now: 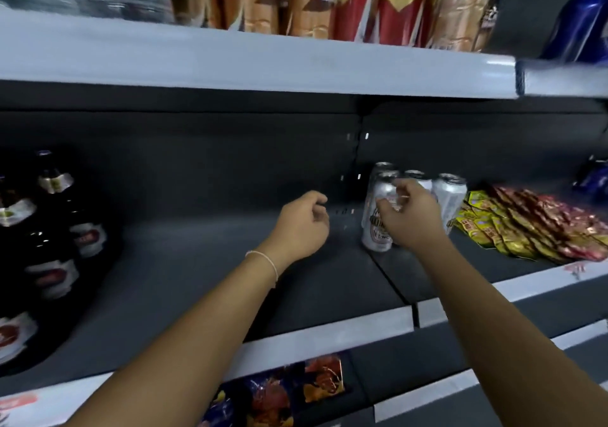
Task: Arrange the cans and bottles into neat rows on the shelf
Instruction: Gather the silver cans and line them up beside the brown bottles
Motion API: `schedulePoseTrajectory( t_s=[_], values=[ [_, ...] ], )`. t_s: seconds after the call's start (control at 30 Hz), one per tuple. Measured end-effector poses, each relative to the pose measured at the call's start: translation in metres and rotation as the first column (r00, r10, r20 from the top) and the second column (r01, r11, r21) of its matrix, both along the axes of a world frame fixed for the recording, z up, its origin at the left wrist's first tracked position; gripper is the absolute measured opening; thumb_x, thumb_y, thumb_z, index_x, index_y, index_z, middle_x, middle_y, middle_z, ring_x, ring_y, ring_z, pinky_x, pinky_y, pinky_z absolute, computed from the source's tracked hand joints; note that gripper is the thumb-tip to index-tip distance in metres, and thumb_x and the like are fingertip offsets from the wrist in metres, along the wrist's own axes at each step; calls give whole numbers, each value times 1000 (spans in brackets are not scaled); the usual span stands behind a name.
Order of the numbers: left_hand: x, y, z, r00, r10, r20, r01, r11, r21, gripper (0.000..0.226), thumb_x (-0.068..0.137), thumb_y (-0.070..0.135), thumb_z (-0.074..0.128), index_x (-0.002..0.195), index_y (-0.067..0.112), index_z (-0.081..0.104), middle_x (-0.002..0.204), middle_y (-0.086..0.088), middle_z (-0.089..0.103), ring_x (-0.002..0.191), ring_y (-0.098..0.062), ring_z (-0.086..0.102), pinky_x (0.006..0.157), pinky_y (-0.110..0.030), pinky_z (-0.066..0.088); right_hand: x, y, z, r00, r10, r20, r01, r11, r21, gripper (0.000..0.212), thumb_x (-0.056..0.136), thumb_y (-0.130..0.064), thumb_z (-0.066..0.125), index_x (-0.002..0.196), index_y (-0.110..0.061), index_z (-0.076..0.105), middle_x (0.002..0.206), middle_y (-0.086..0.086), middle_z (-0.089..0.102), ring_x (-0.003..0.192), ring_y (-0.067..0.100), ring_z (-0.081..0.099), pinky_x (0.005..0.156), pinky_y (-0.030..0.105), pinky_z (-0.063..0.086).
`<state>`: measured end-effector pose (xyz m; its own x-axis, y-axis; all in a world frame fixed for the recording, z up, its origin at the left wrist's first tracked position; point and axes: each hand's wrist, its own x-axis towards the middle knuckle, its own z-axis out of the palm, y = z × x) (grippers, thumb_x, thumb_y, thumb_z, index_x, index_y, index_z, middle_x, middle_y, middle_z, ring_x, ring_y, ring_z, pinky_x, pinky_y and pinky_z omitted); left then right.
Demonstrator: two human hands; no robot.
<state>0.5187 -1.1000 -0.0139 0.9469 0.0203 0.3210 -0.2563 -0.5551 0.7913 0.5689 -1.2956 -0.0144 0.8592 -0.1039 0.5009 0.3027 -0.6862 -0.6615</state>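
Silver beer can (pixel 378 222) upright, front-left of can cluster; right hand (pixel 409 217) nearer, fingers curled on its upper side. Left hand (pixel 301 226) loosely curled, empty, well left.

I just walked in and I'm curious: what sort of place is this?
Most likely a shop's drinks aisle: tiered shelves with pale price strips, silver cans and dark bottles in stock, and snack packets laid out alongside.

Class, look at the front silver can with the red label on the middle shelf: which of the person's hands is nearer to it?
Right. The right hand is at the front silver can, fingers curled over its upper side. The left hand hangs loosely curled to the can's left, apart from it.
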Motion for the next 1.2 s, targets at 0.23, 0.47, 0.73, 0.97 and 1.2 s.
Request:
schedulePoseTrajectory(
  t_s=[0.23,0.47,0.73,0.97,1.2],
  values=[
    [28,-30,-15,999,21,-46,-20,1000,21,34,94,8,51,127,8,54,112,-5,62,105,-19,61,97,-30,49,64,-16,-4,995,-88,-45,82,989,-121,51,86,-42,67,121,-6,59,117,24,56,117,39,49,93,36,42],
    [35,-23,-22,996,28,-79,-25,999,46,34,93,10,53,127,10,53,103,2,60,103,-20,62,95,-28,50,74,-5,-13,988,-154,-17,144,952,-268,55,82,-52,64,116,-9,59,110,24,59,113,40,46,93,40,37],
    [19,8,-31,999,17,-38,-16,999,42,35,92,14,58,127,10,54,105,-2,66,92,-13,64,85,-18,50,38,20,-8,990,78,115,-75,997,-31,49,74,-31,82,117,-15,65,113,9,66,111,30,58,96,36,47],
    [-7,65,-34,994,-26,-109,27,1000,12,52,85,24,72,131,14,49,110,4,60,100,-11,60,91,-23,48,-1,90,7,950,306,61,-311,922,232,60,66,-18,91,118,-21,59,98,-15,66,86,-5,65,82,27,57],
    [-49,151,-44,997,3,-72,-7,998,-62,53,73,29,83,117,24,55,109,12,67,96,-1,64,84,-21,53,-45,201,1,926,377,31,-371,890,264,62,63,-22,89,118,-25,61,98,-10,70,85,6,70,81,41,60]
  ],
)
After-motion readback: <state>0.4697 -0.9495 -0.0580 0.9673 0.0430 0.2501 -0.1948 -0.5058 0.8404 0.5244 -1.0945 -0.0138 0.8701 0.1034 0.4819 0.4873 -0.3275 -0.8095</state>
